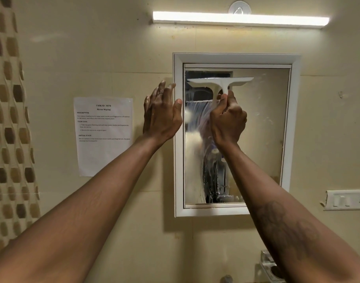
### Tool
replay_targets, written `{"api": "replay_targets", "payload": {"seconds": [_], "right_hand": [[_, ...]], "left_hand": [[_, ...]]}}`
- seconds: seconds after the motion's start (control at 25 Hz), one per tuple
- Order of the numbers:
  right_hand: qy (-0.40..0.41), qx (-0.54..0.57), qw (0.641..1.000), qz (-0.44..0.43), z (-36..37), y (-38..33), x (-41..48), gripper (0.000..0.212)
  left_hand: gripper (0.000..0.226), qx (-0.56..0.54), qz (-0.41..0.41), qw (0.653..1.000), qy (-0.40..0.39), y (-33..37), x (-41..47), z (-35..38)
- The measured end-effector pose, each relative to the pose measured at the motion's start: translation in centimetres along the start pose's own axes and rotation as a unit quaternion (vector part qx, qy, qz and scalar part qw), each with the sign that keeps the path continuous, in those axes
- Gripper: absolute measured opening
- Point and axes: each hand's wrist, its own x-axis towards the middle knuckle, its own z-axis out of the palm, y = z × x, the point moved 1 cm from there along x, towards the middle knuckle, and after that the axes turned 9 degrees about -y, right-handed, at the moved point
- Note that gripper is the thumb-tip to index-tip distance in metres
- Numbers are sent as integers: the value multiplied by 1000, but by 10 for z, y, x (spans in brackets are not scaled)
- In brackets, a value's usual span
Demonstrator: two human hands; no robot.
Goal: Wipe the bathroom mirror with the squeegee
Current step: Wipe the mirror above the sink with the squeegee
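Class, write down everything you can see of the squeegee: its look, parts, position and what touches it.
The squeegee is white, plastic-looking and T-shaped, with a long, nearly level blade bar on top and a short handle pointing down. It is held at the upper left part of the mirror, near its top, and the blade seems to meet the glass. The right hand grips the handle from below, fingers curled round it. Wet streaks show beneath it.

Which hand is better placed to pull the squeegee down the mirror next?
The right hand: it grips the squeegee handle, with the blade near the top of the mirror. The left hand is open beside the frame.
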Motion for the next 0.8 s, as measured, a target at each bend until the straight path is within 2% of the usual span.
{"api": "replay_targets", "payload": {"seconds": [0.28, 0.56, 0.8], "right_hand": [[-28, -28, 999, -32, -10, 20, -33, 37], [-46, -37, 998, -17, -20, 32, -70, 53], [-55, -34, 998, 10, -28, 26, -82, 51]], "left_hand": [[50, -11, 2, 1000, -14, 9, -7, 5], [50, -17, -7, 999, -26, 13, -22, 8], [49, -10, -7, 999, -36, 15, -33, 3]]}}
